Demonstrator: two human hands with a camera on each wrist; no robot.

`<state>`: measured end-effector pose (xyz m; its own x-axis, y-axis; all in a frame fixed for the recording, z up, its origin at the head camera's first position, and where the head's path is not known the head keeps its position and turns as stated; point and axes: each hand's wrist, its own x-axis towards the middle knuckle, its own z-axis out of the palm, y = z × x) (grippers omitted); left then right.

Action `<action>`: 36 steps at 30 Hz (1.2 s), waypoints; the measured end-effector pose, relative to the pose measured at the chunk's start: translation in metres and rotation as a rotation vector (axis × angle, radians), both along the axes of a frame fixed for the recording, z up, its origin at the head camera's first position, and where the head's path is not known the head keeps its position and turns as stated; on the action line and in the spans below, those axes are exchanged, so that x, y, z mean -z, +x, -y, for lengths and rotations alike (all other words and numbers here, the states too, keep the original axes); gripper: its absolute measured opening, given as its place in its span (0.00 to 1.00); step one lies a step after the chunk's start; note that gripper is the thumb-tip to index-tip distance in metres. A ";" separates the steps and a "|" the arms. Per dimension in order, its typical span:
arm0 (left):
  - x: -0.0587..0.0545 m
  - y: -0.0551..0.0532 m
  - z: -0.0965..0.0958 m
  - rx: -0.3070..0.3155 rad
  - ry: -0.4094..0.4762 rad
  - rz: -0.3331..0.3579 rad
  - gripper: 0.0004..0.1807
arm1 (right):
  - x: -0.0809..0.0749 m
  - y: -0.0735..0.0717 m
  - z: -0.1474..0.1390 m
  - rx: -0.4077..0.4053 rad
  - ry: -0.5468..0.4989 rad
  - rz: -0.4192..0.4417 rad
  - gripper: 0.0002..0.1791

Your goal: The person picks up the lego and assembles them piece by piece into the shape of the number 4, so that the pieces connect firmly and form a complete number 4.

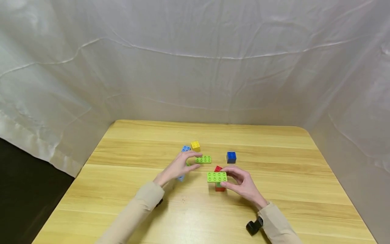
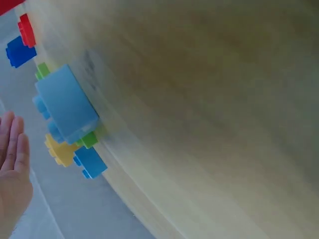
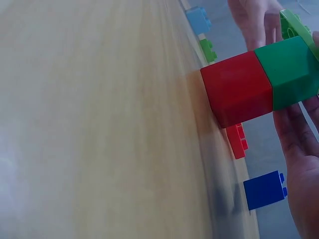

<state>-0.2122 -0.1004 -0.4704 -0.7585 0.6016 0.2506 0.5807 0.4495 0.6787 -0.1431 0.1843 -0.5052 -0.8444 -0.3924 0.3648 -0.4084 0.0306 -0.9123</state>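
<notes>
My right hand (image 1: 240, 181) grips a small stack of toy building bricks at its upper part. A flat lime green brick (image 1: 217, 177) tops the stack and sticks out to the left. Below it are a green brick (image 3: 288, 72) and a red brick (image 3: 237, 89) at the bottom. My left hand (image 1: 179, 166) holds nothing. Its fingers reach out relaxed over the left bricks, thumb apart, near a second lime green brick (image 1: 204, 159). Light blue bricks (image 1: 186, 148) show around that hand, one large in the left wrist view (image 2: 68, 104).
Beyond the left hand sits a yellow brick (image 1: 195, 146). A dark blue brick (image 1: 231, 157) stands farther back on the right. Just behind the stack lies a low red brick (image 1: 218, 168). Pale curtains (image 1: 213, 84) surround the wooden table (image 1: 268, 142) at the back and sides.
</notes>
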 end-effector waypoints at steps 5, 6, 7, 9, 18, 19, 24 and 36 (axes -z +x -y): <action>0.001 -0.008 -0.002 -0.011 -0.050 0.032 0.24 | 0.001 0.000 0.000 0.018 -0.004 0.004 0.20; 0.001 -0.010 -0.003 -0.018 -0.055 0.048 0.25 | 0.002 0.000 0.000 0.020 -0.005 0.001 0.20; 0.001 -0.010 -0.004 -0.027 -0.062 0.058 0.25 | 0.002 0.000 0.000 0.022 -0.006 0.000 0.20; 0.001 -0.012 -0.005 -0.049 -0.085 0.085 0.25 | 0.003 0.000 0.000 0.025 -0.008 -0.004 0.20; 0.005 -0.016 -0.009 -0.059 -0.167 0.135 0.26 | 0.003 0.000 0.000 0.024 -0.019 -0.001 0.19; 0.005 -0.016 -0.010 -0.056 -0.166 0.135 0.26 | 0.003 0.000 0.000 0.025 -0.018 0.001 0.19; 0.006 -0.017 -0.011 -0.050 -0.148 0.143 0.25 | 0.003 0.000 -0.001 0.035 -0.012 0.018 0.19; 0.007 -0.015 -0.013 -0.136 -0.201 0.135 0.30 | 0.002 -0.001 0.000 0.024 -0.017 0.009 0.19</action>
